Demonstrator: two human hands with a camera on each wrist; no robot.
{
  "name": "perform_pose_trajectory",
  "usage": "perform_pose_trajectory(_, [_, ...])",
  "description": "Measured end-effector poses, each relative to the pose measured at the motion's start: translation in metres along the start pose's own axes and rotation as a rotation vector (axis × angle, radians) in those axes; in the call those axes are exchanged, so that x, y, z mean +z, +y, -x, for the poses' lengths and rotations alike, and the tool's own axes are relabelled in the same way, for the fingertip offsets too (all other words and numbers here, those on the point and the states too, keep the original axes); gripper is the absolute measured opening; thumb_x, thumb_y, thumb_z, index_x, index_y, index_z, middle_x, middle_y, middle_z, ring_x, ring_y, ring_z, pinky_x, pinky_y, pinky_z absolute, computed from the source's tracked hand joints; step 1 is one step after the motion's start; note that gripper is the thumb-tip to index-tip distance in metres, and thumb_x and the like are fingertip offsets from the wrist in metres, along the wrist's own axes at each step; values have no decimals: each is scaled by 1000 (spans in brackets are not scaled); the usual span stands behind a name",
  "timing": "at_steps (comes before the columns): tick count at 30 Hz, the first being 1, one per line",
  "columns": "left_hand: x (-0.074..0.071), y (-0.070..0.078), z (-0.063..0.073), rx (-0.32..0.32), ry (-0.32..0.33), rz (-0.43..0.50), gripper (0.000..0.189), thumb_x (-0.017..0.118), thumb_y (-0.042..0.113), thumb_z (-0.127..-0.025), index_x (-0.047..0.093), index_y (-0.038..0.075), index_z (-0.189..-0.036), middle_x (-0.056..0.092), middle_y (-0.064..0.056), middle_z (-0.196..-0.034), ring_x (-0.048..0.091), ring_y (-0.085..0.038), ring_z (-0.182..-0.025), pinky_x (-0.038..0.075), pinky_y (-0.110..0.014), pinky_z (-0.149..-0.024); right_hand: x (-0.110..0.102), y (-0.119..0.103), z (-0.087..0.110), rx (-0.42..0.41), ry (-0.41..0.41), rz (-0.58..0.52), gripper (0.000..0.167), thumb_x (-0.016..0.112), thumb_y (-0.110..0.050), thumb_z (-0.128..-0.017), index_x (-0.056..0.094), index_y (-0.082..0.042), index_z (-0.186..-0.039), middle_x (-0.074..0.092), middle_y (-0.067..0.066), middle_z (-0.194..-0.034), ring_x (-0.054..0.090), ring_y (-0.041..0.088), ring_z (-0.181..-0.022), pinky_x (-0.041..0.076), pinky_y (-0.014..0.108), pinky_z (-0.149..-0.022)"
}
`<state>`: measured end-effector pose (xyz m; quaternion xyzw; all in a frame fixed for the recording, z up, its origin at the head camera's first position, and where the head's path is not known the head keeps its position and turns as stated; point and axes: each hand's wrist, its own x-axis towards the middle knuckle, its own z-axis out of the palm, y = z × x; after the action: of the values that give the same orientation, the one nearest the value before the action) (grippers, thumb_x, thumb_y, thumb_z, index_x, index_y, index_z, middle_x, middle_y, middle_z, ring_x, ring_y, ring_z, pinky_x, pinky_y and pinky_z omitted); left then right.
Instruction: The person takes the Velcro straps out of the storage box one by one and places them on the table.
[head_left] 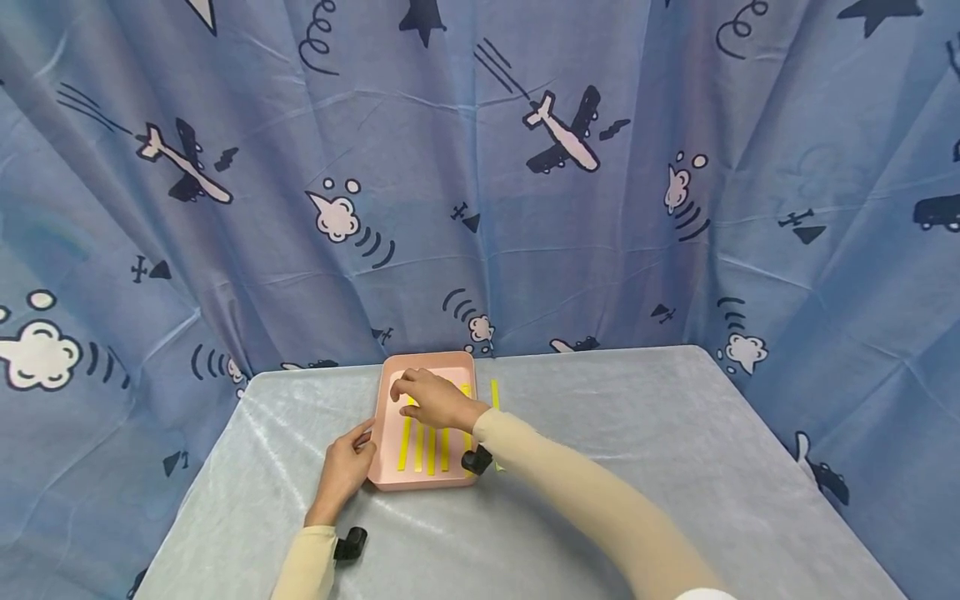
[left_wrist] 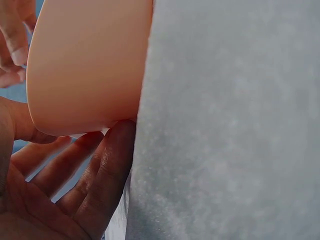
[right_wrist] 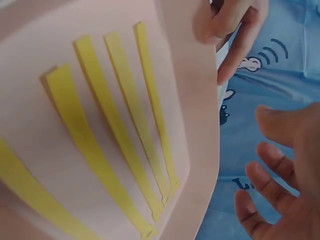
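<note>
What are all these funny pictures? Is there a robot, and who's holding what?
There's no robot, just a person's two hands. The big picture comes from a camera on the person's head, looking forward and down. The other two come from cameras worn on the wrists, one each, so things look huge and tilted.

On the grey table sits a pink tray with yellow strips inside. Another strip lies beside it. The left hand holds the tray's edge. The right hand is over the tray, and I see nothing in it. Behind is a blue curtain with planes.
</note>
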<state>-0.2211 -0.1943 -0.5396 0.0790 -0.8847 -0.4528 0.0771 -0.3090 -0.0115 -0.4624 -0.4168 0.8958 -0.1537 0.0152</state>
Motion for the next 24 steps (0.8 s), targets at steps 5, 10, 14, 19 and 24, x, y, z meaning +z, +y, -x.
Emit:
perform_pose_trajectory(5, [-1,1,0,9,-2,4,45,53,7,-92,59,7,-137,69,-23,-120,69,-33,-107,57,-43,-86,5,-1,-8,-26,-59,104,24,67,-24,-94,64,-19,-117,60,-1,-122,56,15,-110,49,30,-91])
perform_pose_trajectory(10, [-1,0,0,6,-7,6,45,54,7,-92,59,8,-137,68,-23,-121,69,-32,-107,57,-43,-87,11,1,-15,-69,-105,263,24,66,-29,-95,63,-25,-118,57,-6,-121,55,15,-111,50,32,-87])
perform_pose_trajectory(14, [-1,0,-1,6,-18,12,45,54,7,-92,59,8,-137,68,-23,-121,69,-32,-106,57,-42,-84,17,4,-20,-95,-131,326,21,64,-32,-96,62,-29,-116,57,-7,-120,55,14,-110,50,32,-86])
perform_pose_trajectory(19, [-1,0,-1,-5,-21,11,45,54,9,-92,59,9,-137,68,-22,-121,70,-31,-105,57,-40,-82,24,6,-24,-83,-181,352,18,64,-30,-96,62,-30,-114,58,-7,-116,54,13,-108,48,33,-87])
perform_pose_trajectory(24, [0,-1,-1,-16,-18,9,45,55,10,-92,59,9,-137,68,-22,-122,69,-31,-105,57,-38,-80,30,6,-27,-80,-222,398,17,64,-27,-96,62,-32,-111,59,-8,-118,55,13,-105,47,32,-86])
